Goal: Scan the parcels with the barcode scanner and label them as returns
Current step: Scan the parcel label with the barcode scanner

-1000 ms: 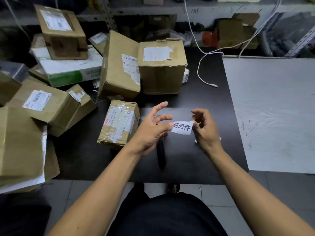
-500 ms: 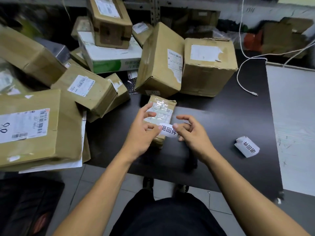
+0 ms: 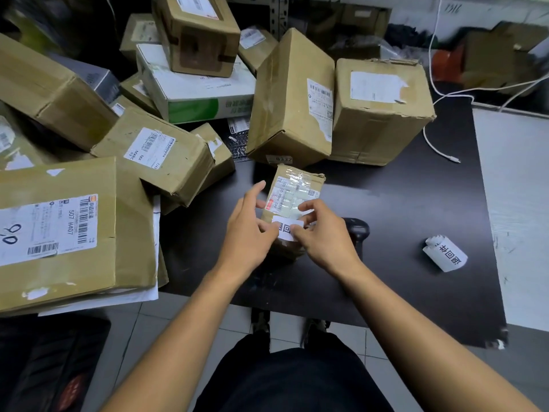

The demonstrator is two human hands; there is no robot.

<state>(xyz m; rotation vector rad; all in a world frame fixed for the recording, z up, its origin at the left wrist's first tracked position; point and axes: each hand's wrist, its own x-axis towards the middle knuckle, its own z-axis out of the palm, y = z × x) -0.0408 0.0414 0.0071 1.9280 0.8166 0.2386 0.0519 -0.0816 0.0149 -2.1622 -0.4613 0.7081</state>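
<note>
Since half a second ago: return label (image 3: 287,230) brought lower onto the small taped parcel (image 3: 292,200), now lying against its near face. Left hand (image 3: 248,233) pinching the label's left end, right hand (image 3: 322,233) pinching its right end, fingers curled. Parcel on the dark worktop (image 3: 401,203), just in front of the stacked boxes (image 3: 292,99). Barcode scanner (image 3: 356,230) mostly hidden behind the right hand. Label print partly covered by fingers. Label roll (image 3: 445,254) well apart to the right.

Small parcel (image 3: 292,200) lies mid-table (image 3: 416,209); piled boxes (image 3: 154,150) at 9 to 12 o'clock, label roll (image 3: 445,253) at 3, scanner (image 3: 358,230) just beside it.
</note>
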